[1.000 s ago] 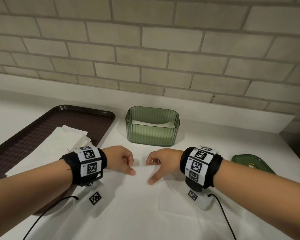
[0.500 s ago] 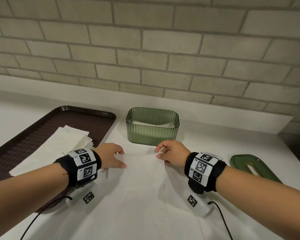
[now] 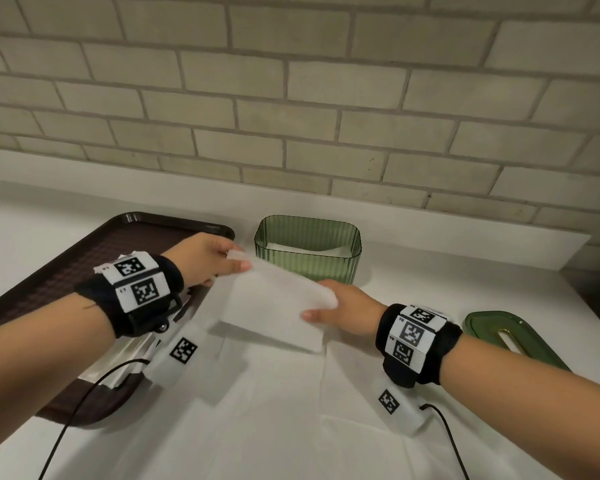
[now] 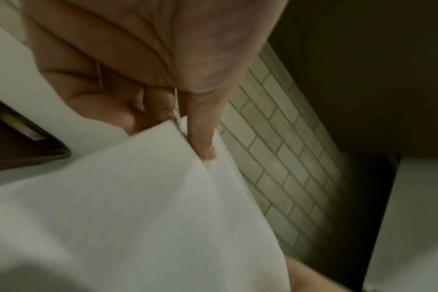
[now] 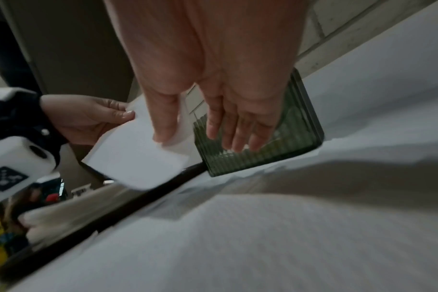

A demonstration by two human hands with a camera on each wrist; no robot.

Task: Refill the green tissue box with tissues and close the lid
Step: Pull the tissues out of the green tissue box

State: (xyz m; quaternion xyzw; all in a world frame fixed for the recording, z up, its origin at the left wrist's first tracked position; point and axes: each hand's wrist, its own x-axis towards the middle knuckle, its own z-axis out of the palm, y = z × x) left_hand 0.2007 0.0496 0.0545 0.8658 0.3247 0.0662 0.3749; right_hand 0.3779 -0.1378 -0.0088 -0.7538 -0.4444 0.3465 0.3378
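The ribbed green tissue box (image 3: 309,270) stands open at the back of the table, with white tissues (image 3: 312,250) low inside it. A folded white tissue (image 3: 274,303) hangs just in front of the box, held between both hands. My left hand (image 3: 236,263) pinches its far left corner, thumb on top (image 4: 188,142). My right hand (image 3: 317,311) pinches its right edge under the thumb (image 5: 183,136), the other fingers reaching toward the box (image 5: 263,158). The green lid (image 3: 492,327) with its slot lies flat at the right.
A dark brown tray (image 3: 66,278) lies at the left with more white tissues (image 3: 122,362) on it, partly hidden by my left wrist. Flat white sheets (image 3: 274,410) cover the table below my hands. A brick wall rises behind the box.
Both hands folded the tissue away from me on the table, then lifted it. The folded tissue has left the table and is held close to the box front.
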